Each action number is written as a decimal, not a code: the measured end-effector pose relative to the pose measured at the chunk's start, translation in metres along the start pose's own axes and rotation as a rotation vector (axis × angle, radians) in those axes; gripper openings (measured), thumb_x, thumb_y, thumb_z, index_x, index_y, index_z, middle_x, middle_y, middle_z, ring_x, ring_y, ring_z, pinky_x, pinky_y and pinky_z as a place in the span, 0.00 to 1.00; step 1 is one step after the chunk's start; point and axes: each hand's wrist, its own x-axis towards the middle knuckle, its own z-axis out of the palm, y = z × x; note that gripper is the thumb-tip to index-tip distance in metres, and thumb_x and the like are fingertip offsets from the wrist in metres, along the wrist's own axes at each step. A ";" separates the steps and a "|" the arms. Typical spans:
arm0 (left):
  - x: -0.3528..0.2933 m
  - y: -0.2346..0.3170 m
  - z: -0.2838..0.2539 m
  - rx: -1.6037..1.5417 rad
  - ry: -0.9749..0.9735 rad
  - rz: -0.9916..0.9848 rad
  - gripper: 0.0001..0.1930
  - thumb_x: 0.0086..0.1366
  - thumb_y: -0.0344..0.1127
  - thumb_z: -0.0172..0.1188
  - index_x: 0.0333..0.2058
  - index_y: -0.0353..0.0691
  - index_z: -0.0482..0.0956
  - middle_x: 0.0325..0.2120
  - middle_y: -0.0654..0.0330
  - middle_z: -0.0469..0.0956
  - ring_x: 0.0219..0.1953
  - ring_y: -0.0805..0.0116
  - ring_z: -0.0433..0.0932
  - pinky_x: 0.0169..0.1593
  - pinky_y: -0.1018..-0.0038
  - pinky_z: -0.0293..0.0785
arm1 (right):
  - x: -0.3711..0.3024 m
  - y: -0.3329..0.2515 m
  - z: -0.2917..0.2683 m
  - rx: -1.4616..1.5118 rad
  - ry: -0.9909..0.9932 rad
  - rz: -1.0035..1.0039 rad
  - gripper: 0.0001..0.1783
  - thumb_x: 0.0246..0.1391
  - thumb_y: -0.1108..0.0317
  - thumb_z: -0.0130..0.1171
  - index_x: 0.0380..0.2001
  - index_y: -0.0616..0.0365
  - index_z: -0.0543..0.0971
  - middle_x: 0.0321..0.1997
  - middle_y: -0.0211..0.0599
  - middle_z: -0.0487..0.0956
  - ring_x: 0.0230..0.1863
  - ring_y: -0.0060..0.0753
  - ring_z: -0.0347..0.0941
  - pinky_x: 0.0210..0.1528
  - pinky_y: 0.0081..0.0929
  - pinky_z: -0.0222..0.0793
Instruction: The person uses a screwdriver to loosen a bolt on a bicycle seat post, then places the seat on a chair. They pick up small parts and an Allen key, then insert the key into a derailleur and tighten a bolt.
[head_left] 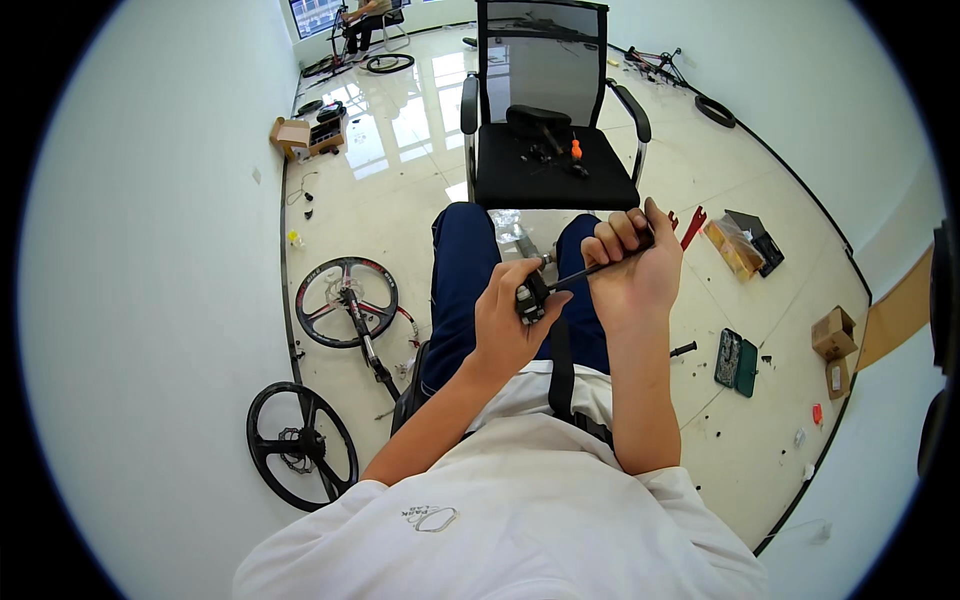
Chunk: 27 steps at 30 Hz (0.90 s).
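In front of my lap, my left hand (508,315) is closed around a small black bicycle part (532,298) with lighter details, which looks like a shifter. A thin black rod (580,276) runs from that part up into my right hand (637,268). The right fingers are curled around the rod, palm turned toward me; whether it is a tool shaft or a stiff cable I cannot tell. Red prongs (692,230) show just past the right hand, and I cannot make out whether they belong to something held. Both hands are above my blue trousers.
A black office chair (555,190) faces me, with a saddle (538,118) and an orange-handled screwdriver (576,150) on its seat. Bicycle wheels (300,445) and a fork (366,340) lie at left. A green toolbox (737,362) and cardboard boxes (833,333) stand right. Another person (368,25) sits far back.
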 end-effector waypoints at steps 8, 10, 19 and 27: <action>-0.003 0.006 0.001 -0.354 -0.077 -0.320 0.17 0.63 0.32 0.63 0.47 0.34 0.69 0.32 0.57 0.73 0.29 0.71 0.75 0.32 0.75 0.73 | 0.004 -0.005 -0.007 -0.062 -0.312 0.060 0.23 0.68 0.54 0.41 0.18 0.46 0.54 0.11 0.21 0.44 0.13 0.18 0.34 0.17 0.25 0.31; 0.003 0.019 0.004 -0.696 -0.059 -0.603 0.14 0.67 0.35 0.58 0.46 0.34 0.69 0.31 0.58 0.73 0.26 0.72 0.75 0.29 0.76 0.73 | 0.004 -0.006 -0.006 -0.106 -0.463 0.051 0.24 0.69 0.53 0.39 0.18 0.46 0.55 0.10 0.20 0.44 0.12 0.17 0.33 0.15 0.24 0.31; 0.031 0.013 -0.026 -1.434 -0.806 -1.492 0.27 0.68 0.60 0.48 0.35 0.37 0.74 0.20 0.60 0.75 0.08 0.72 0.67 0.10 0.79 0.58 | 0.009 -0.025 -0.010 -0.311 -1.354 0.274 0.27 0.69 0.56 0.42 0.15 0.58 0.62 0.11 0.27 0.55 0.11 0.19 0.49 0.15 0.23 0.40; 0.019 0.024 -0.002 -0.639 -0.030 -0.811 0.17 0.65 0.43 0.61 0.43 0.34 0.71 0.24 0.61 0.73 0.21 0.72 0.75 0.26 0.77 0.72 | 0.012 0.002 -0.006 -0.369 -0.241 -0.346 0.21 0.66 0.57 0.48 0.20 0.54 0.62 0.15 0.22 0.52 0.16 0.18 0.46 0.20 0.24 0.47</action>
